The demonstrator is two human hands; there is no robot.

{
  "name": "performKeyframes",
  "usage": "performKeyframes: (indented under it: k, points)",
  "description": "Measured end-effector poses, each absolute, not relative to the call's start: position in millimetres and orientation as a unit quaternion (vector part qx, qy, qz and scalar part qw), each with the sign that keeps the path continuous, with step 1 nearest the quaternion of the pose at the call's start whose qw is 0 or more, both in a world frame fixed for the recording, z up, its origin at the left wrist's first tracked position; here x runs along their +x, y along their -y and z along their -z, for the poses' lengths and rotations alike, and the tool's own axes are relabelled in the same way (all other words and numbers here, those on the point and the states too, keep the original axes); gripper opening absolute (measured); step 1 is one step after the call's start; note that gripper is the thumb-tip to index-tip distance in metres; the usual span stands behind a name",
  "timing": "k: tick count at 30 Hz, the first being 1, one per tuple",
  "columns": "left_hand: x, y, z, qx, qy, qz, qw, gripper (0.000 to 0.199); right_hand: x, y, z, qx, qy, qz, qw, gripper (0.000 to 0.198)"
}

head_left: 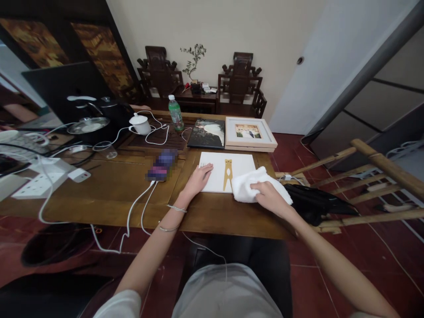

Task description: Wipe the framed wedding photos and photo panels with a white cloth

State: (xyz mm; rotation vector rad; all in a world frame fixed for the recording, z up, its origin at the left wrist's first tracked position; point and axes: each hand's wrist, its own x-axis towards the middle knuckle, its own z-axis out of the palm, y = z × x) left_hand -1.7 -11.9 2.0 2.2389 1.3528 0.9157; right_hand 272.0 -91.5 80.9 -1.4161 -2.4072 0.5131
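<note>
The left hand (198,180) lies palm down with its fingers stretched out, touching the left edge of a white panel (215,174) that bears a tan, cat-like figure (228,174). The right hand (267,196) is closed on a bunched white cloth (247,186), which covers the panel's lower right corner and spills past it onto the wooden table (212,214). The panel lies flat near the table's front edge, just in front of a dark photo panel (207,133) and a pale picture frame (270,140). Farther left stand a capped green bottle (176,115), a lidded white cup (141,125) and a black kettle (109,108); what the cup and kettle hold cannot be told. A clear plastic cup (106,150) lies tipped near a phone (163,164).
</note>
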Motion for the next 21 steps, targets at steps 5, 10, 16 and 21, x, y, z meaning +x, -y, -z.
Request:
performKeyframes:
  k: [5,10,16,21]
  points:
    - [-1.4,13.6,-4.9,0.791,-0.483,-0.327,0.185,0.031,270.8,34.3,-81.1,-0.522,0.822,-0.162,0.159,0.016]
    - [-2.1,12.8,-4.2,0.790,-0.481,-0.329,0.191,0.031,261.2,-27.8,-78.8,-0.589,0.779,-0.122,0.175,0.032]
    - [-2.3,12.4,-3.8,0.792,-0.482,-0.323,0.191,0.032,254.8,-25.7,-70.8,-0.602,0.769,-0.087,0.197,0.035]
    - [-1.5,12.9,-4.4,0.795,-0.482,-0.319,0.183,0.032,260.2,29.2,-70.8,-0.565,0.800,-0.099,0.177,0.021]
